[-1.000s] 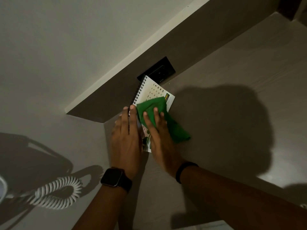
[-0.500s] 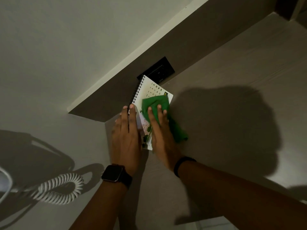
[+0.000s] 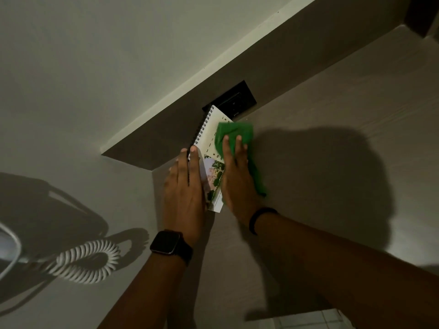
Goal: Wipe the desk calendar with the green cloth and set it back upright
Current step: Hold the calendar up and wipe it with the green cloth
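A white spiral-bound desk calendar (image 3: 209, 136) lies flat on the pale desk (image 3: 332, 115), its black wire binding along the left edge and a picture on its near half. My left hand (image 3: 184, 186) rests flat, fingers together, on the calendar's left edge and pins it down. My right hand (image 3: 237, 172) presses the green cloth (image 3: 235, 132) onto the calendar's far right part; the cloth's tail trails down along the hand's right side. A smartwatch sits on my left wrist, a dark band on my right.
A black wall socket (image 3: 234, 103) sits just beyond the calendar, under a pale shelf edge (image 3: 213, 65). A white coiled phone cord (image 3: 88, 262) lies at the lower left. Dark shadows cover the desk to the right.
My right hand has slid the green cloth farther up the calendar toward the socket. The left hand has stayed on the calendar's left edge.
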The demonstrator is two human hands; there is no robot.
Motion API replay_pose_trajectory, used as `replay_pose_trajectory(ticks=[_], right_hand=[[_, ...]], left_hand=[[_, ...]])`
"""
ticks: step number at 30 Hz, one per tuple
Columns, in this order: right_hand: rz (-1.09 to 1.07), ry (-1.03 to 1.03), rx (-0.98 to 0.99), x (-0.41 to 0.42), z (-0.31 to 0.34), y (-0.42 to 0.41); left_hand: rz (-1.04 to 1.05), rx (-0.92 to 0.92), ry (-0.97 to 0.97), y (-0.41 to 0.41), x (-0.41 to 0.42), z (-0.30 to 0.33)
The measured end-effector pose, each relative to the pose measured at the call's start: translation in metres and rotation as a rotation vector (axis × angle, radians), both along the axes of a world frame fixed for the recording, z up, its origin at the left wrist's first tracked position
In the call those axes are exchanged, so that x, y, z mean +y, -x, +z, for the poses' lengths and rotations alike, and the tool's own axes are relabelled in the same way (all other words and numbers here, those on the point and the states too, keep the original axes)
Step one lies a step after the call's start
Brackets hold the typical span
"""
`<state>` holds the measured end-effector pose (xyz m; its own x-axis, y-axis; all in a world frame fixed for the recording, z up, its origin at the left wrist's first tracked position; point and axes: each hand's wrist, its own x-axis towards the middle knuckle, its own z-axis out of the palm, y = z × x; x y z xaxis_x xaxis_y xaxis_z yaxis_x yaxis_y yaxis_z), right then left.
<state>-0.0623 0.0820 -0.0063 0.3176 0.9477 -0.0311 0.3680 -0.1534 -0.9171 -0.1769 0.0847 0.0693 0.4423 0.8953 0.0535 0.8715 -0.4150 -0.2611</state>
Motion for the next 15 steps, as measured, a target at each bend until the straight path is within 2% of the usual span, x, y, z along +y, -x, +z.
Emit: replay_pose_trajectory(ticks=[4, 8, 9, 11, 13, 15], right_hand=[[-0.068, -0.052, 0.137, 0.037, 0.013, -0.015], [0.182, -0.051, -0.035, -0.009, 0.011, -0.011], [0.247, -0.042, -0.023, -0.026, 0.009, -0.015], [0.290, -0.016, 0.099, -0.051, 0.009, -0.036], [0.245, 0.029, 0.237, -0.067, 0.022, -0.069], [0.189, 0.086, 0.295, -0.077, 0.039, -0.112]], left_hand=[[0.003, -0.006, -0.012, -0.002, 0.001, -0.002], [0.043, -0.010, 0.036, -0.005, 0.000, 0.003], [0.051, -0.010, 0.043, -0.007, -0.001, 0.005], [0.075, -0.003, 0.045, -0.012, -0.004, 0.009], [0.080, 0.003, 0.017, -0.020, -0.009, 0.013], [0.042, -0.080, -0.005, -0.035, -0.016, 0.009]])
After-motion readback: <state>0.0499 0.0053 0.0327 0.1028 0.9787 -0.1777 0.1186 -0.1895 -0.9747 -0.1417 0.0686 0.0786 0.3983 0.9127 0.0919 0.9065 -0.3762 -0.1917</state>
